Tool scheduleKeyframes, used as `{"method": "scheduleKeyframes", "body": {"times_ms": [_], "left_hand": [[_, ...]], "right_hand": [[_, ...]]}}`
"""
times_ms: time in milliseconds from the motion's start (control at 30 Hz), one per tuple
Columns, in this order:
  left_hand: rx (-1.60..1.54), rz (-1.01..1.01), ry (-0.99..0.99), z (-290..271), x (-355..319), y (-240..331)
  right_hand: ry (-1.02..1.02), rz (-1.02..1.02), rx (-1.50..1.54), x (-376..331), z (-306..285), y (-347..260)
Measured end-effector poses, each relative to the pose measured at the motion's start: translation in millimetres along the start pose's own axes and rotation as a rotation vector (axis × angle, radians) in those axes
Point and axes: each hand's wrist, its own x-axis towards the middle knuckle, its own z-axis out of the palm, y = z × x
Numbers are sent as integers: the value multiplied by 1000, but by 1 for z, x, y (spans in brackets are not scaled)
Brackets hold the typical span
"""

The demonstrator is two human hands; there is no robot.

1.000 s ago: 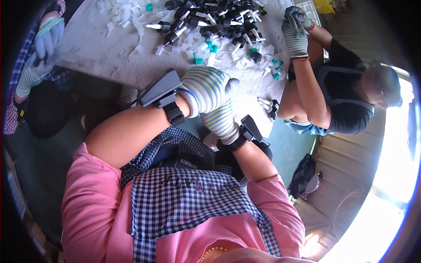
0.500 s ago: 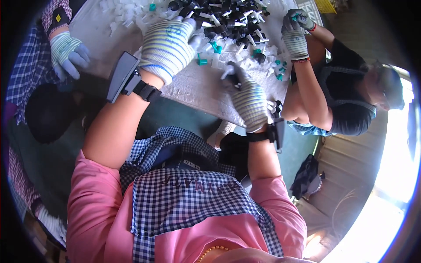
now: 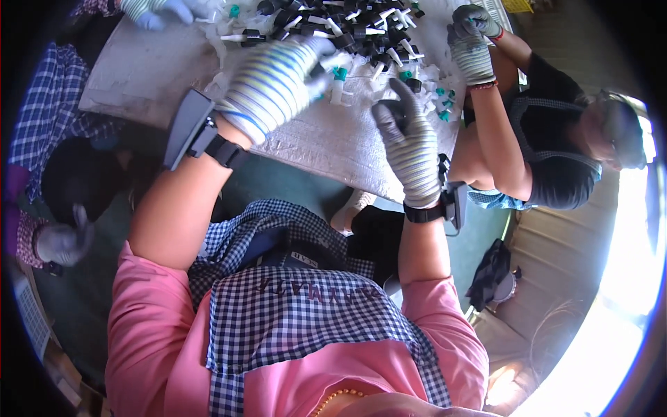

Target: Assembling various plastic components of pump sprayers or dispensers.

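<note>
Whether the half-curled right grip (image 3: 411, 142) or the blurred left grip (image 3: 267, 87) held anything could not be told. Beyond both, white-nozzled black caps (image 3: 360, 31) lay heaped on the bench (image 3: 326, 146); a hasty sweep risked scattering them.

Parts pile (image 3: 351, 29) on table (image 3: 163, 83), beyond hands (image 3: 267, 89) (image 3: 411, 154); co-worker (image 3: 552, 135) right.

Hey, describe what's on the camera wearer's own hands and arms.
The left hand and right hand wear whitish knit gloves with dark stripes and grey-coated fingers. Each wrist carries a dark, boxy device on a black strap. Pink sleeves end around the elbows, leaving the forearms bare.
</note>
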Motion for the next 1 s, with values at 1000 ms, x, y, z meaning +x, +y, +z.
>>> {"method": "scheduleKeyframes", "body": {"times_ms": [1000], "left_hand": [[185, -44, -213, 31, -22, 11]], "right_hand": [[-2, 54, 226, 7, 26, 22]]}}
